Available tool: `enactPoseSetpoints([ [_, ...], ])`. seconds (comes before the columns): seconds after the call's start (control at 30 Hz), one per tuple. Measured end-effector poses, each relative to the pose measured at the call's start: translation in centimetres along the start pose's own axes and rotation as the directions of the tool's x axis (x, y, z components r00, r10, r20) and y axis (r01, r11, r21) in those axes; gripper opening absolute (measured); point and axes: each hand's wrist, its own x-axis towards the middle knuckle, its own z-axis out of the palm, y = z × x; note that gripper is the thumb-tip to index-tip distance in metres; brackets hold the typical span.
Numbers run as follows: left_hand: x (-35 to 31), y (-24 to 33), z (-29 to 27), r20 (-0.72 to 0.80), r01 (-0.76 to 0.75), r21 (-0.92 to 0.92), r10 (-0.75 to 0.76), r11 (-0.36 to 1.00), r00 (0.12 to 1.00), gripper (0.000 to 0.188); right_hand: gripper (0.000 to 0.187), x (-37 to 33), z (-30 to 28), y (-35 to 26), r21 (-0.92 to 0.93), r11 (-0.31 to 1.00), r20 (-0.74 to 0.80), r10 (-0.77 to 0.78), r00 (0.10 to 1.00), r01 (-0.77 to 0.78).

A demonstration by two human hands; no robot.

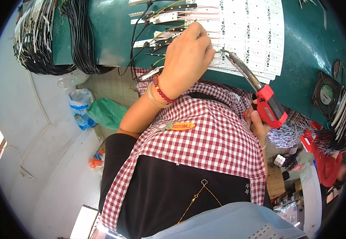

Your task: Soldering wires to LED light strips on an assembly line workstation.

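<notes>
The fingers of the left hand (187,59) are drawn together, thumb against forefinger, seemingly around a thin yellow-green wire (219,51) that shows just past the thumb. The right hand (257,122) is wrapped around the handle of a red and black soldering gun (269,105), whose tip comes to the end of that wire, over the near edge of the white circuit sheets (256,24).

Beside and beyond the left hand lie white and black strips (166,17), many with thin wires running toward the sheets, and black leads (132,44) with yellow-green wires among them. Judging from this, several joins look made and the one at the tip is in hand. The sheets' farther columns show no wires, so more may be left, though how many cannot be told. Farther out on the green worktop (308,40), a bundle of black cables (79,36) and a bundle of strips (33,38) hang over the edge at the left; a small black fan (324,93) is at the right.

The left hand covers part of the strips and wires. Whether the tip touches is too small to tell, the right hand's grip is partly hidden behind the gun, and the upper strips are cut off.
</notes>
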Motion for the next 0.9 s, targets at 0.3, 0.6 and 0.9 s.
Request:
enactPoseSetpoints([
  [0.3,0.3,0.0,-0.2,0.009,-0.02,0.035,0.019,0.999,1.0,0.011,0.025,0.3,0.5,-0.9,0.005,1.0,-0.027,0.021,0.999,-0.021],
  [0.6,0.5,0.0,-0.1,0.023,-0.005,0.058,0.004,0.998,1.0,0.012,0.028,0.0,0.8,-1.0,0.012,1.0,-0.018,-0.01,1.0,0.011],
  [0.9,0.2,0.1,-0.5,0.02,-0.04,-0.003,0.04,0.999,0.999,0.009,0.034,0.2,0.5,-1.4,0.056,0.994,0.01,-0.092,0.996,0.091],
])
